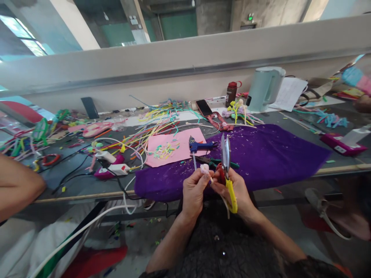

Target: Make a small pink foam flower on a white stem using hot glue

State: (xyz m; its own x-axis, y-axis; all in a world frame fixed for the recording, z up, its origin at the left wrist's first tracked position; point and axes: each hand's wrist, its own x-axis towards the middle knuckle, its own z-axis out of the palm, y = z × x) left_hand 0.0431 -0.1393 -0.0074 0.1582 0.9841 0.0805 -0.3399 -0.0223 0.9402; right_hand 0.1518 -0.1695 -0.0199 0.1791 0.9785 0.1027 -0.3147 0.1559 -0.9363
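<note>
Pinched in the fingers of my left hand (193, 190) is a small pale pink fluffy piece (204, 168). My right hand (236, 189) holds scissors (231, 195) with yellow and red handles, their blades pointing up and away from me. The fingertips of both hands meet near the lower end of the pink piece, where a thin pale strand hangs below. Just beyond my hands, a blue glue gun (201, 146) and dark green-handled pliers (223, 163) lie on a purple cloth (269, 154) and a pink sheet (156, 141).
Colourful fuzzy stems (162, 116) spread behind the pink sheet. A phone (204, 108), a brown bottle (231, 94) and a pale green kettle (265, 88) stand or lie at the back. Power strips (116, 170) with cables sit at the left. Another person's arm (20, 185) rests at far left.
</note>
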